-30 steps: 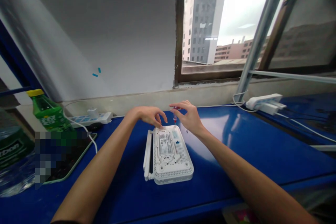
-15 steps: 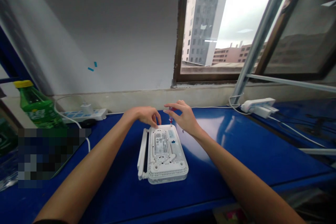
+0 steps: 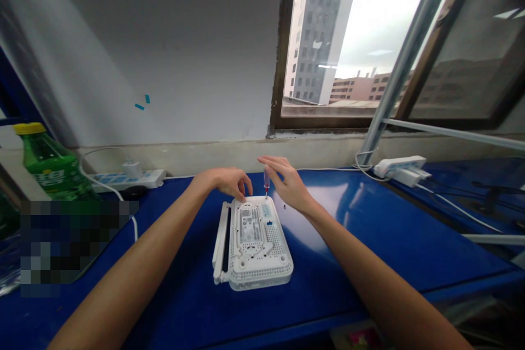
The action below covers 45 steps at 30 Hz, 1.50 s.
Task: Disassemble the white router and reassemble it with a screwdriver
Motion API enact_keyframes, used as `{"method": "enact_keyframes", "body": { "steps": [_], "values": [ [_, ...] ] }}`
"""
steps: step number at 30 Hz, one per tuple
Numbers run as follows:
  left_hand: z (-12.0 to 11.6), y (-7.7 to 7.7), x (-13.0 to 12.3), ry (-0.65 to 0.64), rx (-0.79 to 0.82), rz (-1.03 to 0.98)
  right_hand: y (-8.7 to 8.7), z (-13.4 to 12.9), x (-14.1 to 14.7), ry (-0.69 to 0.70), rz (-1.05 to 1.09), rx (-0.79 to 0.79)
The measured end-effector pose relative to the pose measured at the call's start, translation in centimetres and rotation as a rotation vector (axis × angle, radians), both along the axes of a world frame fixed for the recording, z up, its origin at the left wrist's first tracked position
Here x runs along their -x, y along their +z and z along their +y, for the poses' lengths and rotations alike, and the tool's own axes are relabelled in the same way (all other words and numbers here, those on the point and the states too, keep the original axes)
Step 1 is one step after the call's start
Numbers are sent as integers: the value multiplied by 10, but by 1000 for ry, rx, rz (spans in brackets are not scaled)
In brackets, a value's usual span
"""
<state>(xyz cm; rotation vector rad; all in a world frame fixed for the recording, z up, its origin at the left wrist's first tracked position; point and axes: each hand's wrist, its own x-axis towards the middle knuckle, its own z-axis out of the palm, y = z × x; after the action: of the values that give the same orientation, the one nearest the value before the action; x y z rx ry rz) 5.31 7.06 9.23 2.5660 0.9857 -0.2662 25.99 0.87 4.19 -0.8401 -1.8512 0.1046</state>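
Observation:
A white Wi-Fi router (image 3: pixel 262 268) lies face down on the blue table, its vented underside and label up and its antennas folded along the left side. My left hand (image 3: pixel 232 181) is curled at the router's far left edge, fingertips pressed on it. In my right hand (image 3: pixel 287 183) is a small screwdriver (image 3: pixel 266 179) with a clear handle and a red part near the bottom. It stands upright, its tip at the screw hole in the router's far right corner. The fingers of that hand are around the handle, the index finger stretched over its top.
A green bottle with a yellow cap (image 3: pixel 51 161) stands at the left, near a white power strip (image 3: pixel 143 179). Another power strip (image 3: pixel 400 167) with plugs and cables lies at the right, by a metal frame (image 3: pixel 394 87). A small dark bit (image 3: pixel 284 206) lies beside the router.
My right hand's fingers have shifted on the screwdriver handle, closing up and showing more of it. The screwdriver tip stays at the same corner. My left hand keeps its place on the router.

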Motion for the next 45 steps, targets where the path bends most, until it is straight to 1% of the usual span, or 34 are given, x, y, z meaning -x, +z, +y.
{"method": "enact_keyframes", "body": {
  "steps": [2, 3, 6, 8, 10, 12, 14, 17, 19, 21, 22, 24, 25, 27, 30, 33, 35, 37, 38, 40, 43, 45],
  "values": [
    [-2, 1, -1, 8, -13, 4, 0, 1, -2, 59, 19, 60],
    [-2, 2, -2, 10, -17, 7, 0, 1, -3, 57, 30, 74],
    [-4, 3, -4, 11, -19, 20, 2, 0, -3, -41, 18, 31],
    [-6, 3, -5, 14, -14, 33, 3, -1, -3, -62, -28, -2],
    [-7, 4, -5, 22, -6, 50, 4, -1, -3, -9, -57, 5],
    [-8, 4, -6, 30, 0, 67, 3, -1, -3, 76, -50, 59],
    [-9, 5, -6, 35, -1, 78, 3, -1, -2, 97, -23, 96],
    [-10, 6, -7, 40, -3, 84, 3, -2, 1, 2, -12, 55],
    [-10, 7, -8, 41, -5, 88, 3, -2, 3, -47, -42, 22],
    [-11, 7, -8, 43, -7, 91, 3, -2, 3, -41, -65, 7],
    [-11, 7, -8, 43, -8, 92, 3, -2, 3, -12, -72, 15],
    [-12, 7, -8, 42, -5, 94, 4, -1, 0, 54, -63, 69],
    [-12, 7, -8, 40, -3, 94, 5, -1, -2, 63, -52, 100],
    [-12, 7, -8, 37, -1, 95, 7, -2, -4, 31, -45, 126],
    [-12, 7, -8, 32, 2, 94, 9, -4, -7, -56, -68, 65],
    [-12, 7, -8, 28, 3, 90, 9, -3, -8, -100, -113, 15],
    [-12, 7, -8, 30, 0, 88, 8, -3, -9, -51, -129, 25],
    [-12, 7, -8, 31, -2, 87, 7, -3, -9, 36, -117, 81],
    [-12, 7, -8, 30, -2, 87, 7, -3, -9, 51, -104, 106],
    [-11, 7, -8, 25, 2, 88, 8, -4, -7, 6, -98, 116],
    [-10, 6, -7, 21, 8, 89, 9, -4, -5, -126, -116, 35],
    [-10, 5, -7, 19, 8, 89, 9, -4, -5, -160, -134, -6]
  ]
}}
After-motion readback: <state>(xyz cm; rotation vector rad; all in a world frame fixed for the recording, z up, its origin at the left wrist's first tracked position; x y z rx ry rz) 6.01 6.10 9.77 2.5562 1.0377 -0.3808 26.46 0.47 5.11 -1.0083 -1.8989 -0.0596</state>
